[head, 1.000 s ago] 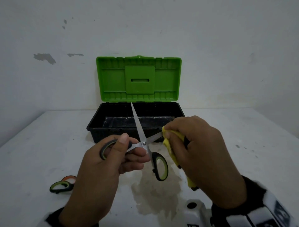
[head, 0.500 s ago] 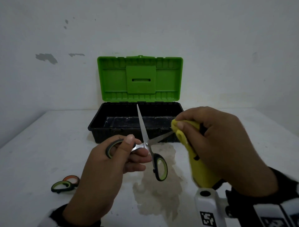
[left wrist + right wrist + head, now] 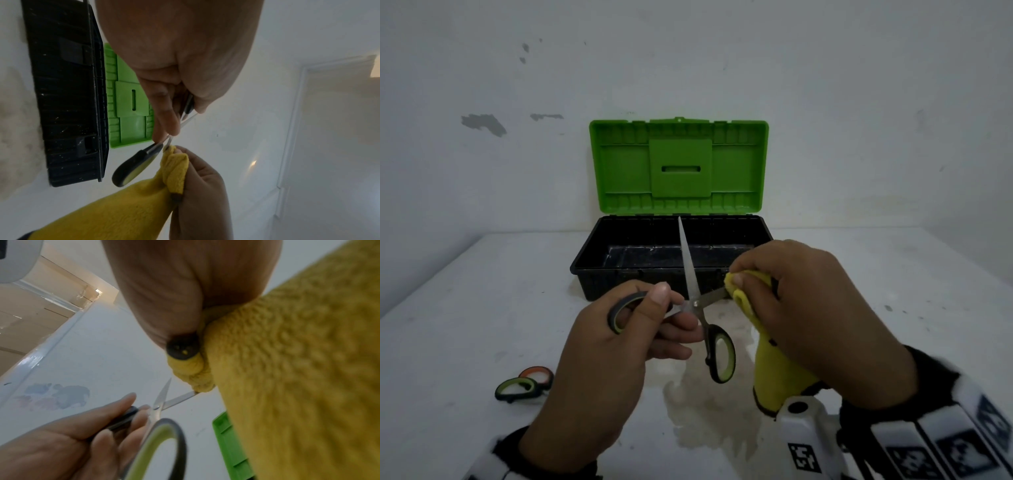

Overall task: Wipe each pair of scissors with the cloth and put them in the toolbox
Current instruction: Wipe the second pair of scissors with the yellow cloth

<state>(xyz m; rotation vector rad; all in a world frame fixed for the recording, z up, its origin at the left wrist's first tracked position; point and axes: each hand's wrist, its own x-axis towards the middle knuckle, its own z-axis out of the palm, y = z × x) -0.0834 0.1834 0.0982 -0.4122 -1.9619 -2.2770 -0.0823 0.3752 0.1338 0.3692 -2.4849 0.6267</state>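
Observation:
My left hand (image 3: 640, 318) grips one handle loop of the green-and-black scissors (image 3: 697, 303), held spread wide in front of the toolbox (image 3: 599, 246). One blade points up over the box; the other blade runs right into the yellow cloth (image 3: 774, 370). My right hand (image 3: 791, 301) pinches the folded cloth around that blade, whose tip is hidden. In the left wrist view the cloth (image 3: 174, 164) meets the blade beside my left fingers (image 3: 164, 116). The right wrist view shows the cloth (image 3: 287, 369) covering the blade end, with the scissors (image 3: 158, 408) below.
The black toolbox stands open with its green lid (image 3: 678, 168) upright against the wall. Two more scissor handles, green (image 3: 517, 389) and orange (image 3: 536, 373), lie on the white table at the near left. A damp stain (image 3: 705, 411) marks the table below my hands.
My right hand with the cloth slid out along the blade to the right, then came back in toward the pivot. The left hand kept the scissors nearly still.

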